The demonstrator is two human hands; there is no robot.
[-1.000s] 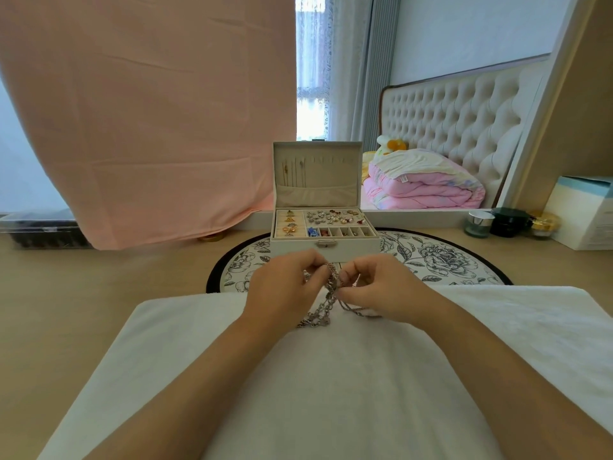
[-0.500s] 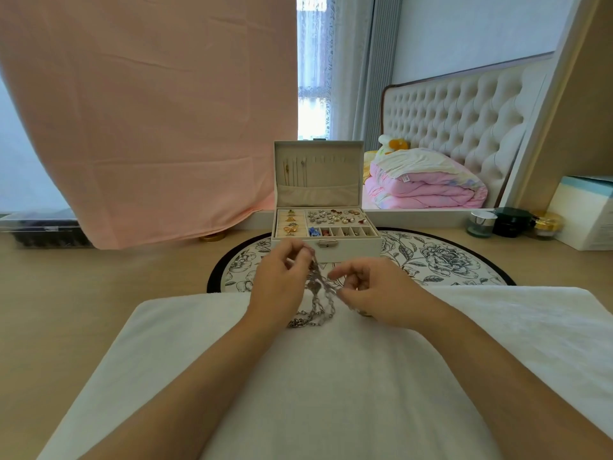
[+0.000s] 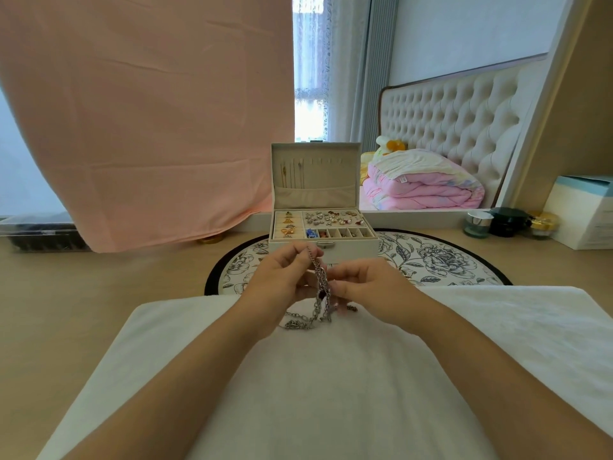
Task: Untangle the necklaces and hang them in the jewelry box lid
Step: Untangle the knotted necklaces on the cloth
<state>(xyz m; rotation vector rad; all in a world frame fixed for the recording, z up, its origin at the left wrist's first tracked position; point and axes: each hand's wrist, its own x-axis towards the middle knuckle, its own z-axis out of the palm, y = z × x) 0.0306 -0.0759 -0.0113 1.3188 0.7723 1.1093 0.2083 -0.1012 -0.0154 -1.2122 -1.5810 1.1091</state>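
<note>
A tangle of silver chain necklaces (image 3: 319, 293) hangs between my hands over a white towel (image 3: 331, 376), its lower loops lying on the cloth. My left hand (image 3: 282, 280) pinches the top of the chains and holds them up. My right hand (image 3: 368, 287) pinches a strand lower down on the right side. Just beyond stands the cream jewelry box (image 3: 323, 242), open, with its lid (image 3: 315, 174) upright. A few thin necklaces hang at the lid's left hooks; the hooks to the right are bare. The tray holds rings and earrings.
The box stands on a round floral mat (image 3: 431, 260) on a wooden table. Small jars (image 3: 507, 222) and a white-blue carton (image 3: 583, 214) stand at the far right. A pink cloth (image 3: 142, 127) hangs behind on the left, with a dark tray (image 3: 39, 234) under it.
My left hand has lifted the chains higher, toward the box front. My right hand let go of the top of the bundle and now pinches a lower strand.
</note>
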